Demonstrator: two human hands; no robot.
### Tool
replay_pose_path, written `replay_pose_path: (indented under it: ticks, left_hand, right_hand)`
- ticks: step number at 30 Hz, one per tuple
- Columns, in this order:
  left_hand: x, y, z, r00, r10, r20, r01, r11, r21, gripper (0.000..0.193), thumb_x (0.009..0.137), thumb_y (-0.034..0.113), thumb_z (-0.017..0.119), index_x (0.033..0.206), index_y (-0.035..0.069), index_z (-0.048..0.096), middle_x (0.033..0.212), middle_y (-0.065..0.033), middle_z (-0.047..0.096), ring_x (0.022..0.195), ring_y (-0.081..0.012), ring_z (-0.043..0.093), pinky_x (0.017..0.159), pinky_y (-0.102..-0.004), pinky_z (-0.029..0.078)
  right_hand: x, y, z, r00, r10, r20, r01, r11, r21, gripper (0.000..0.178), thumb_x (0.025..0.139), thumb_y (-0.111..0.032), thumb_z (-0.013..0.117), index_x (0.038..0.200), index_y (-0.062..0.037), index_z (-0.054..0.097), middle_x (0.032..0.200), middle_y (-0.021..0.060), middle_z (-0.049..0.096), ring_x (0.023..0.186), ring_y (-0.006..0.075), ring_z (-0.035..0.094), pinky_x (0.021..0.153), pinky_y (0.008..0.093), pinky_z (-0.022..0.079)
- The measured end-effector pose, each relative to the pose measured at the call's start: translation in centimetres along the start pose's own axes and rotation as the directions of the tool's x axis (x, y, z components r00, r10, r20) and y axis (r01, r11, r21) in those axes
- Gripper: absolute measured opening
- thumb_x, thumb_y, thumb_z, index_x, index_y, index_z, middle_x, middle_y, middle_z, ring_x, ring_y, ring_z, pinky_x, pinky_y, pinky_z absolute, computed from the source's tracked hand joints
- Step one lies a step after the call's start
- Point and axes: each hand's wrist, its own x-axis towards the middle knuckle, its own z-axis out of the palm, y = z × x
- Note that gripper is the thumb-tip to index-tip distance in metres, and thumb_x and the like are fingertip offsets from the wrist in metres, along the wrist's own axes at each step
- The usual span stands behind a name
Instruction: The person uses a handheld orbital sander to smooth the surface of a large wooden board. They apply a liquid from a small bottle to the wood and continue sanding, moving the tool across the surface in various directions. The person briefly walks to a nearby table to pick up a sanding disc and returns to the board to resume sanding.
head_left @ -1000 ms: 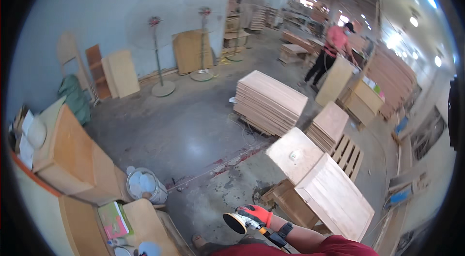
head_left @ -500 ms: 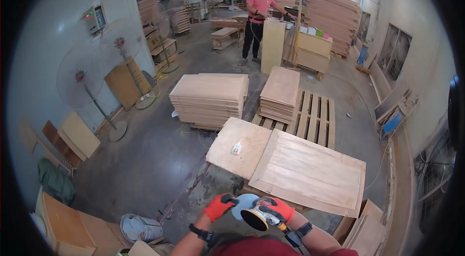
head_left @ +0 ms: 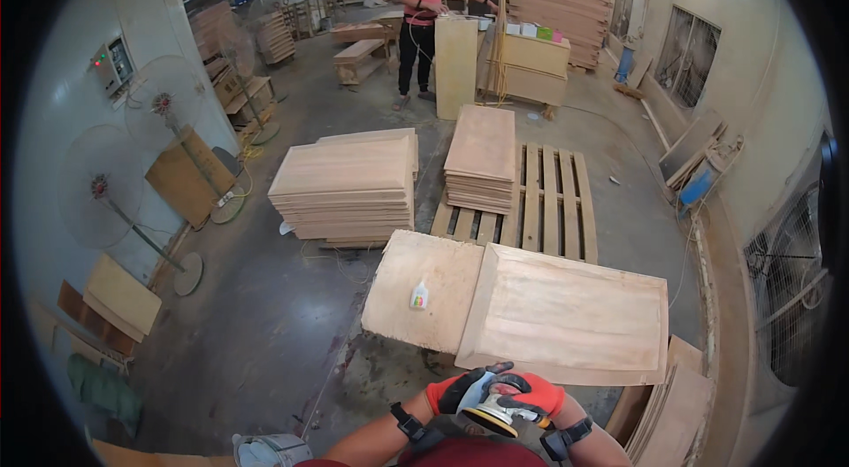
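Note:
In front of my body, my right hand (head_left: 536, 394), in a red and black glove, grips an air sander (head_left: 491, 420) from above. The sander is tilted, so its round pad with a yellow rim faces down and towards me. My left hand (head_left: 453, 393), gloved the same way, pinches a light blue sanding disc (head_left: 477, 391) close against the sander's left side. Whether disc and sander touch I cannot tell. Just beyond both hands lies a framed wooden panel (head_left: 566, 312). A bare board (head_left: 398, 277) beside it carries a small white bottle (head_left: 419, 294).
Stacked wooden panels (head_left: 340, 188) stand ahead, with another stack (head_left: 480, 153) on a slatted pallet (head_left: 566, 202). A co-worker (head_left: 426, 16) stands at a far bench. Fans (head_left: 164, 104) line the left wall. A bucket (head_left: 270, 451) is at lower left; boards (head_left: 672, 405) lean at lower right.
My left hand has moved right, bringing the blue disc against the sander. Both hands sit closer together. The whole view has shifted, with the room sliding left.

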Motion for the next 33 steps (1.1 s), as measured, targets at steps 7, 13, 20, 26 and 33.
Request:
replay_pose_path:
  ticks: [7,13,20,26,33]
  left_hand:
    - [-1.9,5.2,-2.3,0.991,0.020,-0.136,-0.018,1.000,0.020,0.064,0.111,0.036,0.039,0.164,0.008,0.016,0.164,-0.0090,0.033,0.147,-0.0217,0.038,0.122,-0.0348,0.028]
    - [-1.7,8.8,-4.1,0.956,0.118,-0.268,-0.119,0.993,0.012,0.080,0.100,0.056,0.051,0.164,0.019,0.020,0.165,-0.0090,0.031,0.144,-0.0346,0.042,0.115,-0.0553,0.039]
    - [3.9,11.0,-3.6,0.967,0.122,-0.226,-0.126,0.992,-0.006,0.076,0.101,0.057,0.050,0.164,0.023,0.023,0.166,-0.0062,0.030,0.145,-0.0326,0.041,0.120,-0.0522,0.032]
    - [7.7,11.6,-0.6,0.977,0.072,-0.198,-0.055,0.994,0.090,0.078,0.101,0.055,0.049,0.164,0.017,0.023,0.165,-0.0113,0.033,0.148,-0.0319,0.039,0.121,-0.0527,0.031]
    - [7.4,11.4,-2.3,0.985,0.057,-0.162,-0.064,0.997,-0.042,0.074,0.102,0.049,0.052,0.163,0.015,0.026,0.162,-0.0104,0.038,0.147,-0.0278,0.039,0.122,-0.0463,0.031]
  right_hand:
    - [3.6,-3.1,1.0,0.980,-0.083,-0.182,0.085,0.996,0.005,0.051,0.087,-0.023,0.079,0.130,-0.0009,0.062,0.120,0.0070,0.071,0.111,0.0151,0.064,0.101,0.0323,0.049]
    - [3.5,-6.0,0.1,0.818,-0.146,-0.557,0.107,0.989,-0.102,0.042,0.093,-0.014,0.069,0.132,-0.0022,0.059,0.118,0.0065,0.062,0.107,0.0150,0.058,0.097,0.0307,0.047]
    - [1.1,-8.4,0.5,0.650,-0.341,-0.679,0.146,0.933,-0.329,0.067,0.079,-0.012,0.083,0.139,-0.0039,0.054,0.127,0.0109,0.060,0.115,0.0209,0.060,0.100,0.0364,0.050]
    - [1.6,-10.9,1.4,0.485,-0.601,-0.636,0.137,0.770,-0.623,0.072,0.072,-0.015,0.089,0.134,-0.0022,0.057,0.126,0.0176,0.060,0.116,0.0331,0.061,0.100,0.0412,0.050]
    - [1.4,-9.8,1.1,0.427,-0.600,-0.676,0.151,0.785,-0.601,0.073,0.071,-0.017,0.091,0.133,-0.0016,0.057,0.122,0.0169,0.062,0.114,0.0314,0.062,0.098,0.0405,0.051]
